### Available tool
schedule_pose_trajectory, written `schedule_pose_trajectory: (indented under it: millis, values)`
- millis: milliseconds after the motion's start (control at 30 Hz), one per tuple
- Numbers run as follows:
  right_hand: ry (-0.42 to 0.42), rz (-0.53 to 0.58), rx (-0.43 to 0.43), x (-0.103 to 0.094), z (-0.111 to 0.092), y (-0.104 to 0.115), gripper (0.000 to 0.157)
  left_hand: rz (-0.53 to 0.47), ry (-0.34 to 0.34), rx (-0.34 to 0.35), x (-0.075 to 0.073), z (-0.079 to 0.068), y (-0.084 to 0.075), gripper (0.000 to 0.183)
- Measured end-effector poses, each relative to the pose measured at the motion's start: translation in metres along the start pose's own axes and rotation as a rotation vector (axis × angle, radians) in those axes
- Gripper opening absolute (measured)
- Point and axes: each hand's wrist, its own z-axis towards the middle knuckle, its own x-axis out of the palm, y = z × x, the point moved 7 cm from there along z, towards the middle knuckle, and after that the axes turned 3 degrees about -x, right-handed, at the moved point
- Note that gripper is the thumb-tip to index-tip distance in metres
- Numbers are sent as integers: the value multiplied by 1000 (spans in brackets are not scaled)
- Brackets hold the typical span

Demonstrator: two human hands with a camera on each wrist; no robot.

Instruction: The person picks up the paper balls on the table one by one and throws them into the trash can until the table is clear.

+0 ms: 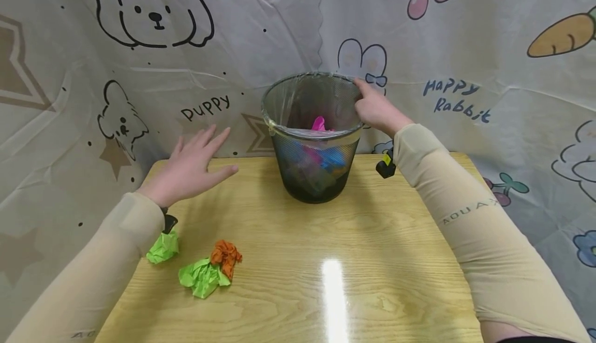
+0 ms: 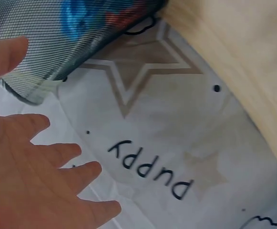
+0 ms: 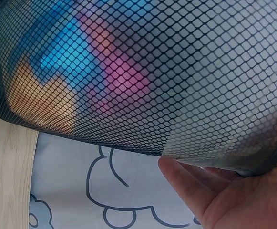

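A black mesh wastebasket (image 1: 313, 177) with a clear plastic liner stands toward the back of the table. Pink, blue and orange crumpled pieces (image 3: 71, 57) show through its mesh. My right hand (image 1: 377, 106) holds the basket's rim on the right side; in the right wrist view its fingers (image 3: 186, 186) lie against the outer wall. To the left of the basket, my left hand (image 1: 191, 167) hovers with its fingers spread, holding nothing. Crumpled paper lies on the table nearer to me: a green ball (image 1: 163, 248), another green ball (image 1: 203, 278) and an orange ball (image 1: 225, 258) touching it.
The wooden table (image 1: 372, 281) carries a bright light reflection at its front. Behind it and at the sides hangs a pale cloth (image 1: 261, 32) printed with cartoon animals, right behind the basket. A strapped black device (image 1: 385, 167) sits at my right wrist.
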Motion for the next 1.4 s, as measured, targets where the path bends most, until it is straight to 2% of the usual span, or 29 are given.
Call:
schedule_pose_trajectory:
  millis: [333,533,700,933,1167,1300,1400]
  values:
    - [-3,-8,9,1,-2,0,73,-3,29,-59,19,-46,37,97]
    - [0,-4,8,1,-2,0,72,-33,116,-130,40,-74,71,104]
    - [-2,-8,9,-1,-2,-1,72,-76,207,-188,65,-91,94,115]
    - [3,-3,6,-1,-1,-2,73,-119,264,-215,93,-106,109,116]
    - [1,0,5,0,-1,-1,73,-180,336,-284,116,-115,120,115]
    - [2,-4,7,0,0,0,73,-188,357,-287,126,-116,124,108]
    - [3,-5,10,1,1,0,73,-176,349,-271,129,-115,125,100]
